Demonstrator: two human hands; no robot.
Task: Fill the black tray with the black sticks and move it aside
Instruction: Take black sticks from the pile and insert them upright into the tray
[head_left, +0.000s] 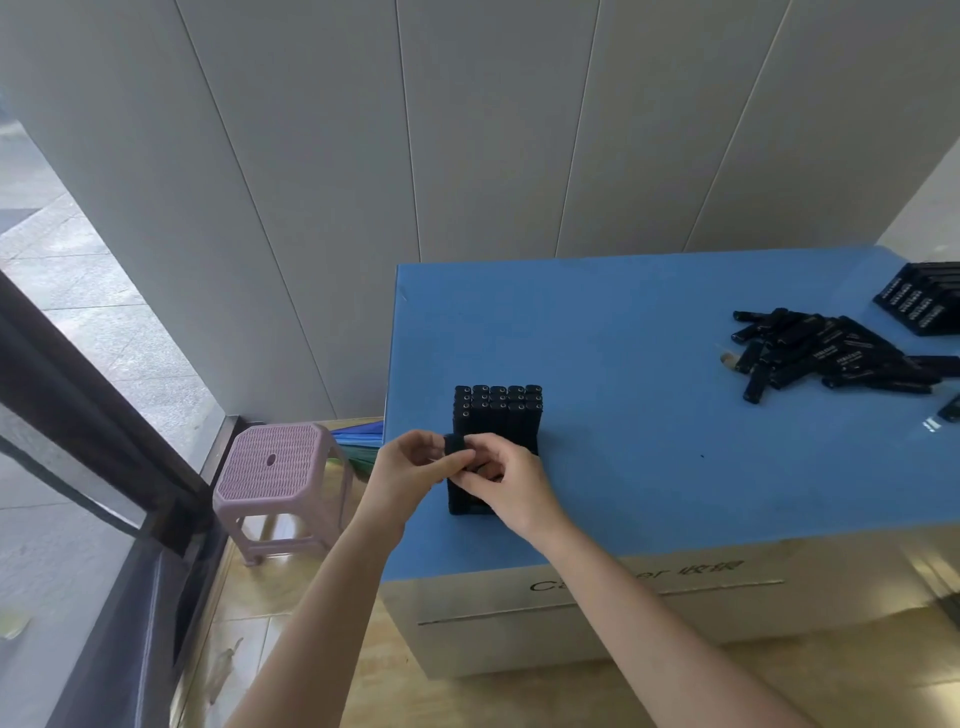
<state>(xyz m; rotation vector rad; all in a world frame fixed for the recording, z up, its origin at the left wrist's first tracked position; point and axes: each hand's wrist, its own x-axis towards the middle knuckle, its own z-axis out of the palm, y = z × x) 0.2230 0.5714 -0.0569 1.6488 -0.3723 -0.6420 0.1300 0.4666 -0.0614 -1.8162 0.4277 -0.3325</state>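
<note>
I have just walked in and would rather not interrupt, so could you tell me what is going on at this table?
A person is loading a black tray that stands on the blue table. Both hands meet at the tray's near end: the left hand and right hand pinch one black stick in their fingers. The tray's far rows already hold upright sticks. A loose pile of sticks lies further right.

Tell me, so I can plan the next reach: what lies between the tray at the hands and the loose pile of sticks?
In the head view, only bare blue tabletop lies between the tray and the pile of sticks.
</note>
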